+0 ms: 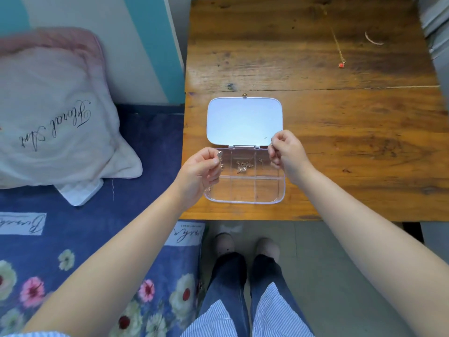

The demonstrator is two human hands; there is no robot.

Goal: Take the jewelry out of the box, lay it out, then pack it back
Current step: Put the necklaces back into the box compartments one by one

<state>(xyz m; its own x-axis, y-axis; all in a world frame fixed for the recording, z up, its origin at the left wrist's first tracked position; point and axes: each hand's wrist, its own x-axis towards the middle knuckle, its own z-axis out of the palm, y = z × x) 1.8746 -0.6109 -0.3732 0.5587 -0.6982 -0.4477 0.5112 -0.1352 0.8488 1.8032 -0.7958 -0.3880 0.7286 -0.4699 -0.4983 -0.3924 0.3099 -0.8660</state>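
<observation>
A clear plastic jewelry box (267,190) with divided compartments lies open on the wooden table (340,132), its lid (244,120) folded back flat. A tangle of gold chain (243,166) rests in the upper middle compartment. My left hand (200,172) pinches a small silvery piece with a thin chain hanging below it, over the box's left edge. My right hand (285,152) is pinched shut at the box's upper right corner; whether it holds the chain's other end is too fine to see. A gold necklace with a red pendant (341,65) lies stretched out at the far right.
A thin curved silvery piece (373,40) lies on the table's far right. A bed with a blue floral cover (97,251) and a white pillow (56,122) adjoins the table's left side. My legs and feet (245,254) stand at the table's near edge.
</observation>
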